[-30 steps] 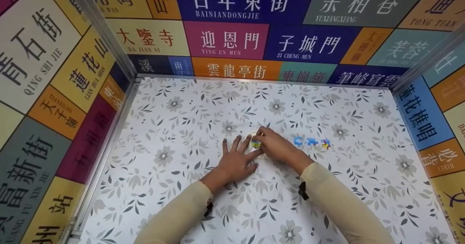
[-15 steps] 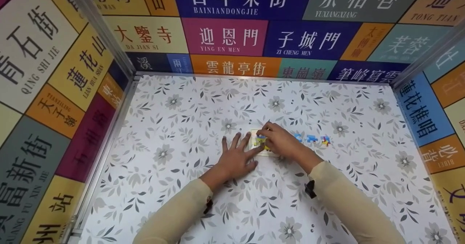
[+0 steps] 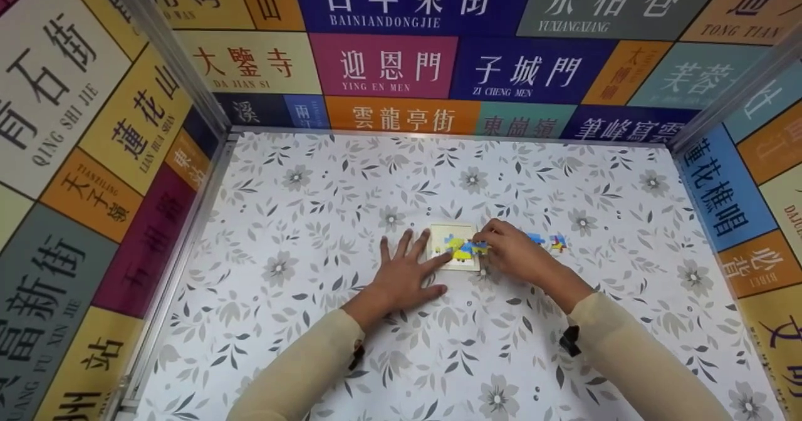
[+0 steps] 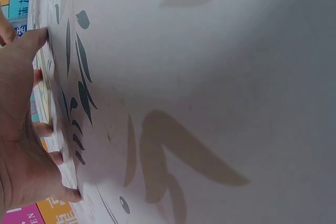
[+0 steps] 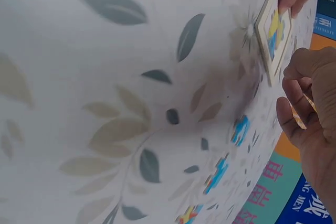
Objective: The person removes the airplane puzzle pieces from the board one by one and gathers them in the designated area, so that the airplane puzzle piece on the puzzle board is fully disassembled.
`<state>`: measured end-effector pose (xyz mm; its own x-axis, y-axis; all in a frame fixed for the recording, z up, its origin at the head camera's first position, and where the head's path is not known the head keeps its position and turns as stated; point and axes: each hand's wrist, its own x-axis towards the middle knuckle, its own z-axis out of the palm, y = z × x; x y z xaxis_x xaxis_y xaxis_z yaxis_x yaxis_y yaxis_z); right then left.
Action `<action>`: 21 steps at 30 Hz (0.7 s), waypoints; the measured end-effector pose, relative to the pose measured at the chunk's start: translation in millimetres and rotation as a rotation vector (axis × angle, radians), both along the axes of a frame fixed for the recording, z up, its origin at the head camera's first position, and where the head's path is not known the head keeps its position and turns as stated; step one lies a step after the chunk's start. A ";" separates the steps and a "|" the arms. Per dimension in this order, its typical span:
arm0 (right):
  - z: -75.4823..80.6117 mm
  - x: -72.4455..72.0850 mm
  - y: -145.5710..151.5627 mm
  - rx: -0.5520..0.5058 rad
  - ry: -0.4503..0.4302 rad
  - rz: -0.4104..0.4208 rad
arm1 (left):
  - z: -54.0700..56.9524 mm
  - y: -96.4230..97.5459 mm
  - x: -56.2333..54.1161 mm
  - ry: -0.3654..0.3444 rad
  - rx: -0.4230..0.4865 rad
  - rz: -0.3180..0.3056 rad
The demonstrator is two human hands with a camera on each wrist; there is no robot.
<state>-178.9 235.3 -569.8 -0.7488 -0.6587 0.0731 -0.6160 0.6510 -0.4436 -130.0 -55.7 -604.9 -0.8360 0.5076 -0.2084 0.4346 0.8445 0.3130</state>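
Note:
A small pale wooden puzzle tray [image 3: 437,264] lies mid-table with yellow and blue jigsaw pieces [image 3: 460,247] in it. My left hand [image 3: 404,275] lies at its left side, fingers spread, with the index fingertip on the pieces. In the left wrist view that hand [image 4: 23,114] is seen edge-on, flat to the cloth. My right hand [image 3: 517,252] hovers at the tray's right edge, and in the right wrist view its fingers [image 5: 294,114] are loosely bent with nothing seen between them. Three loose jigsaw pieces lie right of the tray, among them a blue piece [image 5: 216,176] and a multicoloured piece [image 5: 189,214].
A white cloth with grey leaves and flowers [image 3: 351,189] covers the table. Panels printed with street names [image 3: 382,64] stand along the back and both sides. A clear strip [image 3: 376,134] runs along the back edge.
My right hand has drawn back rightwards from over the tray, uncovering most of the tray and its yellow and blue pieces. The left hand has stayed in place.

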 end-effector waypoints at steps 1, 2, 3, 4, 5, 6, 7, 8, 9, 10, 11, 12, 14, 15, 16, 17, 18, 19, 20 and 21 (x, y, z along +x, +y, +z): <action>-0.7 1.7 3.1 -0.001 0.002 -0.004 | -0.7 -0.2 0.0 0.001 0.003 0.000; -1.5 3.2 5.9 -0.002 0.002 -0.007 | -1.6 -0.6 -0.2 0.003 0.005 0.000; -2.2 4.8 8.6 -0.002 -0.001 -0.009 | -2.4 -0.9 -0.2 0.003 0.007 0.000; -3.1 6.2 11.2 -0.003 -0.004 -0.012 | -3.1 -1.2 -0.3 0.002 0.011 0.001; -4.2 7.5 13.7 -0.001 -0.003 -0.015 | -3.5 -1.5 -0.3 0.003 0.015 0.001; -5.1 9.0 16.4 -0.001 -0.004 -0.018 | -3.6 -1.8 -0.3 0.002 0.020 0.000; -6.3 10.3 19.1 -0.002 0.001 -0.019 | -3.9 -2.0 -0.2 0.002 0.027 0.000; -7.3 11.6 21.6 -0.007 0.009 -0.016 | -3.8 -2.2 -0.1 0.002 0.032 0.000; -8.1 13.1 24.1 -0.013 0.015 -0.011 | -3.7 -2.2 0.0 0.002 0.038 -0.001; -9.2 14.4 26.7 -0.020 0.027 -0.006 | -3.3 -2.2 0.2 0.002 0.043 -0.003; -10.2 15.7 29.2 -0.026 0.039 0.000 | -2.8 -2.2 0.3 0.002 0.045 -0.005; -11.0 17.0 31.6 -0.033 0.050 0.005 | -2.5 -2.2 0.6 0.001 0.046 -0.006; -12.9 19.5 35.9 -0.043 0.065 0.014 | -1.9 -2.1 0.8 0.003 0.046 -0.008; -13.9 20.6 38.0 -0.044 0.070 0.017 | -1.7 -2.1 0.9 0.004 0.046 -0.009; -14.8 21.8 40.1 -0.044 0.078 0.020 | -1.1 -2.1 1.0 0.004 0.046 -0.010; -15.4 22.9 41.9 -0.041 0.079 0.019 | -1.3 -2.1 1.0 0.004 0.046 -0.010; -15.9 23.9 43.7 -0.037 0.078 0.019 | -1.4 -2.1 1.0 0.002 0.048 -0.009; -16.3 24.8 45.1 -0.032 0.081 0.020 | -1.6 -2.1 1.0 0.000 0.050 -0.008; -16.5 25.5 46.5 -0.028 0.083 0.023 | -1.7 -2.1 0.9 -0.003 0.052 -0.007; -16.6 26.2 47.8 -0.026 0.083 0.026 | -2.0 -2.1 1.0 -0.006 0.054 -0.006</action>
<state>-152.8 283.1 -586.5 -0.7224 -0.6747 0.1516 -0.6677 0.6236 -0.4065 -129.0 -57.7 -606.9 -0.8319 0.5230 -0.1855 0.4374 0.8238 0.3607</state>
